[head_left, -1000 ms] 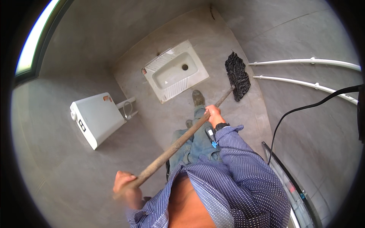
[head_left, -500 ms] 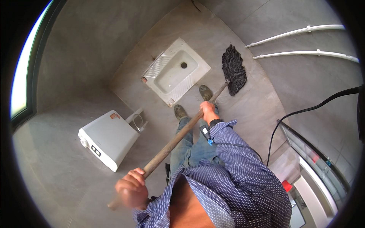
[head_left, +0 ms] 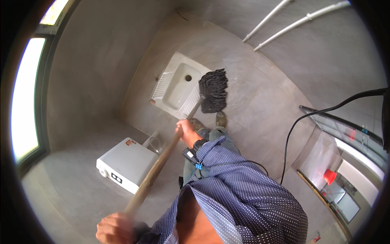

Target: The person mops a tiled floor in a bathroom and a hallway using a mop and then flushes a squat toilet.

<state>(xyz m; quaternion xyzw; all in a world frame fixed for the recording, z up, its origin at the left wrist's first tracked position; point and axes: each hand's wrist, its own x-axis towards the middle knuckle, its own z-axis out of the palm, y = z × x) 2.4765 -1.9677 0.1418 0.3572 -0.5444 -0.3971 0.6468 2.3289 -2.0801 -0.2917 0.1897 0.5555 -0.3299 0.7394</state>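
Both hands grip the long wooden handle of a mop (head_left: 152, 173). My left hand (head_left: 115, 229), slightly blurred, is closed round the upper end at the lower left. Farther down the shaft my right hand (head_left: 187, 129) is wrapped round it, with a dark band and a small black device on the wrist. The mop's dark stringy head (head_left: 213, 90) reaches over the right edge of the white squat toilet (head_left: 174, 95) and the floor beside it. Just below the mop head are my shoes (head_left: 220, 119).
A white cistern-like box (head_left: 126, 164) sits on the left, with a pipe and thin hose behind it. Two white pipes (head_left: 280, 26) run along the far right wall. A black cable (head_left: 321, 112) hangs at right, above a glass-edged door (head_left: 345, 134). Grey floor (head_left: 260, 105) lies right of the mop.
The mop head has swung left from the floor by the right wall to the toilet's edge. Both hands have moved left with the handle, and the view has turned slightly.
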